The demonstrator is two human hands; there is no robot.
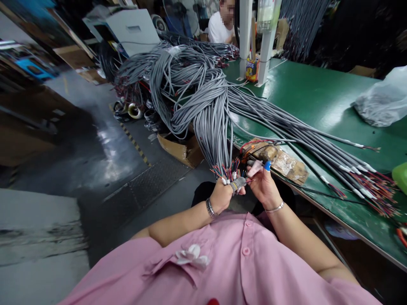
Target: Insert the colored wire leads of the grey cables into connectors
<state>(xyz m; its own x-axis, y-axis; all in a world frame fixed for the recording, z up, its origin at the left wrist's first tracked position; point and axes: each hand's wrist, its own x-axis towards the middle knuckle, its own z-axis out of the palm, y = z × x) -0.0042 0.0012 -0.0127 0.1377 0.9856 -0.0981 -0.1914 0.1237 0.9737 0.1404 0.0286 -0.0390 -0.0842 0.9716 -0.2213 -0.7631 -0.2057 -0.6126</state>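
Grey multi-core cables [211,123] hang in a thick bundle off the table edge, with bare-tipped coloured wires [227,169] at their lower ends. My left hand [224,192] is closed around a cable end just below those wires; a grey cover with a yellowish band is on one digit. Thin wires stick out from it toward my right hand [265,186]. That hand is bent with its fingertips drawn together, one finger in a blue cover and another wrapped in pale pink. What lies between its fingertips is too small to make out.
On the green table [305,91], more cables [295,131] stretch right to their stripped ends. A taped wooden block [284,163] sits at the near edge, a plastic bag [383,99] at right. A cardboard box [182,150] stands below. Another person [219,27] is behind.
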